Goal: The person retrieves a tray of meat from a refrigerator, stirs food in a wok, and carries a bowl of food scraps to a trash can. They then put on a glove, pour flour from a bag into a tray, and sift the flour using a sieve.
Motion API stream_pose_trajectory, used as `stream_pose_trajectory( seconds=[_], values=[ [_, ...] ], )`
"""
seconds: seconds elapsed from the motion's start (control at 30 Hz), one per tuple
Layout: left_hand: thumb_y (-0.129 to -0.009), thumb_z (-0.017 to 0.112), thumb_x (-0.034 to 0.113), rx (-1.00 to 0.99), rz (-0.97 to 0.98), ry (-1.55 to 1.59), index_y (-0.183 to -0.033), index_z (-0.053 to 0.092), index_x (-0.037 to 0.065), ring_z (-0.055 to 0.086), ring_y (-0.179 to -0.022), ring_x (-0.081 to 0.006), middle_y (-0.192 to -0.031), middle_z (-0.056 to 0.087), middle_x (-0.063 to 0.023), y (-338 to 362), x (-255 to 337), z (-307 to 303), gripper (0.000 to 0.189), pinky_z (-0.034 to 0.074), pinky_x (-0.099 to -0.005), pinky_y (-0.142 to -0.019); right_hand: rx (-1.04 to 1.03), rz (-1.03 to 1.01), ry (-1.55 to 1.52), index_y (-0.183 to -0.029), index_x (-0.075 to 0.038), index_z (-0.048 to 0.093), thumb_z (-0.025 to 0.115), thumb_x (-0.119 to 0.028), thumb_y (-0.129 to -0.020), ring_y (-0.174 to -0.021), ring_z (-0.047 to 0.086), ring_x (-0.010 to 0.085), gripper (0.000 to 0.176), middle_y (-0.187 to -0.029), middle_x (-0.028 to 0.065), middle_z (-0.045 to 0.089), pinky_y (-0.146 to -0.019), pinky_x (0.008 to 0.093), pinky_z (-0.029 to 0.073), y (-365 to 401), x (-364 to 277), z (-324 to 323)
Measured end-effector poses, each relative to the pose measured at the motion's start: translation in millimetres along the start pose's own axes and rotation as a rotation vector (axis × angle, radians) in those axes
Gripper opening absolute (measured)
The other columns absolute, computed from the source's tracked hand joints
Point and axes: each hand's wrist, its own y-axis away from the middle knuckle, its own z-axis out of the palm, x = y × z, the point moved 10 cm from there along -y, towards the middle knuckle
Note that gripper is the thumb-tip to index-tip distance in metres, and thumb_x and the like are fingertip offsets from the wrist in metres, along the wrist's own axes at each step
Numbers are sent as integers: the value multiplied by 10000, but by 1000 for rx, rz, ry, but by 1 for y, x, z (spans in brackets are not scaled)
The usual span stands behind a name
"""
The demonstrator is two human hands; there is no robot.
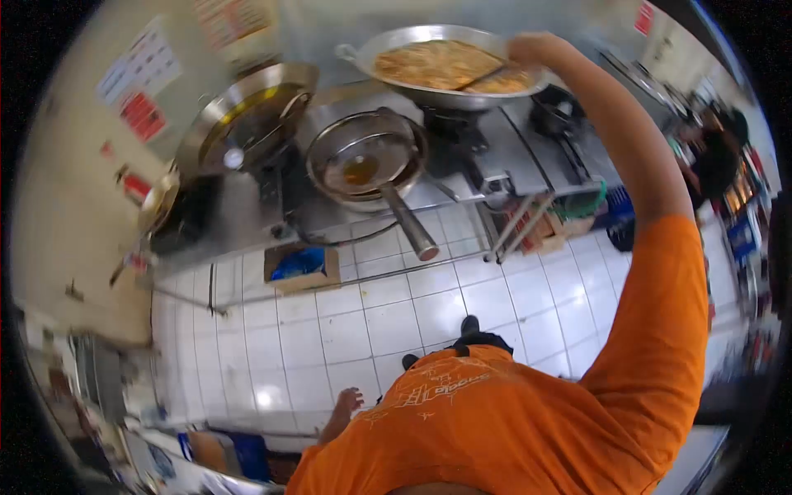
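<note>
My right hand is closed round the handle of a dark utensil at the right side of a large metal wok. The utensil's lower end reaches into the light brown food filling the wok. Low in the view, my left hand hangs beside the orange shirt, fingers apart, holding nothing. Left of the wok, a metal strainer with a thick handle rests over a round pan. Farther left sits a wide wok with yellowish oil.
A steel stove counter runs along the wall. Below it, a cardboard box with blue plastic is on the white tiled floor. Another person in dark clothing is at the far right, near shelves.
</note>
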Motion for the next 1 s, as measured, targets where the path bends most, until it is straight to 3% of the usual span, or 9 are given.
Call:
stream_pose_trajectory(
  seconds=[0.07,0.17,0.2,0.33,0.4,0.5,0.6,0.7,1.0],
  values=[
    [-814,604,219,45,121,-301,-1123,617,115,621,-988,-250,-1136,640,-118,1,33,-3,327,529,-384,-791,115,116,80,-970,-104,706,629,-350,-823,-834,676,297,298,-930,99,702,-686,427,536,36,-15,-23],
    [-829,605,234,-48,826,-1641,-1053,661,118,628,-972,-256,-1155,635,-107,20,68,41,259,532,-388,-778,14,337,130,-965,-104,712,640,-343,-809,-889,683,286,294,-978,92,702,-738,424,541,56,-9,-38],
    [-834,606,238,-1,870,-1717,-1030,676,119,630,-967,-258,-1161,634,-104,23,72,42,240,533,-390,-774,15,375,186,-960,-105,715,642,-341,-806,-879,685,282,291,-973,93,702,-736,421,540,47,0,-28],
    [-911,510,183,-84,11,-149,-1211,508,64,639,-853,-232,-1094,641,-129,-4,49,21,323,531,-359,-640,26,422,177,-891,-169,738,594,-285,-843,-803,686,228,191,-871,22,700,-676,368,534,19,21,31],
    [-935,477,181,-300,153,-265,-1160,532,61,648,-756,-224,-1044,655,-139,-16,61,44,261,524,-344,-598,93,454,207,-891,-154,735,551,-268,-876,-867,683,197,217,-884,3,703,-705,372,529,17,17,44],
    [-953,464,189,106,134,-262,-1144,526,53,647,-684,-225,-1002,666,-139,-19,64,38,242,534,-337,-581,5,478,115,-929,-130,730,542,-210,-869,-899,689,210,213,-947,54,713,-701,353,539,10,7,65],
    [-925,530,405,-145,421,-573,-1259,497,77,615,-910,-352,-1087,593,-155,-4,57,58,469,538,-418,-665,94,513,72,-937,-127,732,538,-205,-868,-887,691,216,220,-968,55,711,-709,364,543,-20,17,94],
    [-909,544,228,-73,326,-51,-1219,543,148,645,-702,-215,-999,666,-102,2,2,38,321,490,-317,-518,189,401,135,-942,-131,731,532,-205,-871,-867,696,222,224,-956,58,713,-709,366,549,-57,24,98],
    [-937,508,249,220,56,95,-1186,525,109,646,-686,-231,-945,653,-104,42,-114,63,286,503,-353,-500,82,298,-30,-938,-78,705,581,-185,-854,-882,681,309,184,-953,135,696,-745,411,547,-112,53,108]
  ],
)
